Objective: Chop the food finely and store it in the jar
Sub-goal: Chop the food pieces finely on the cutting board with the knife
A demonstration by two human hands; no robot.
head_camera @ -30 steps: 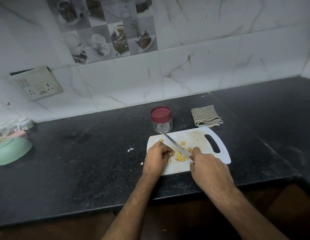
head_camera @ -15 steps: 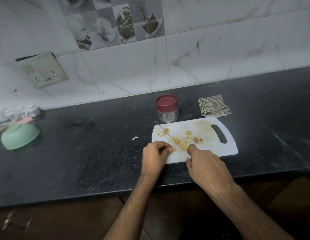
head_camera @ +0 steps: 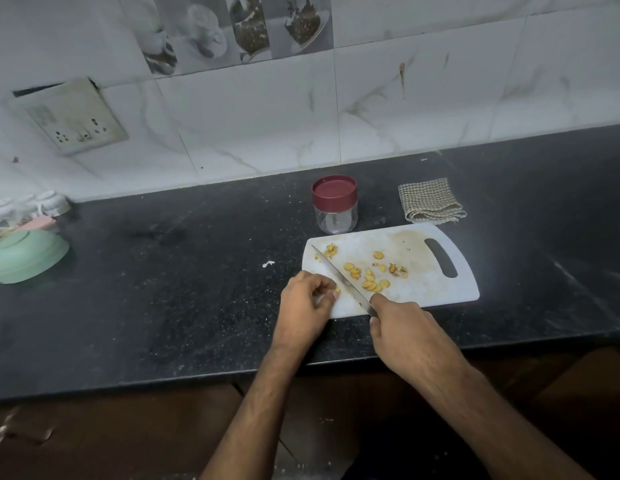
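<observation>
No brand, label or other writing can be read anywhere. The right hand (head_camera: 409,336), lower centre of the frame, grips the handle of the knife (head_camera: 339,277); its blade lies slanted across the white cutting board (head_camera: 422,296) with the tip toward the board's upper left corner. The left hand (head_camera: 306,306) has curled fingers and pinches a small yellow piece (head_camera: 336,291) at the board's left edge. Yellow slices (head_camera: 369,276) lie scattered in the board's middle. The jar (head_camera: 334,204), with its red lid on, stands just above the board, beside a checked cloth (head_camera: 429,200). Compared with half a second ago, the blade is clearly visible across the board, and the slices lie almost as before.
</observation>
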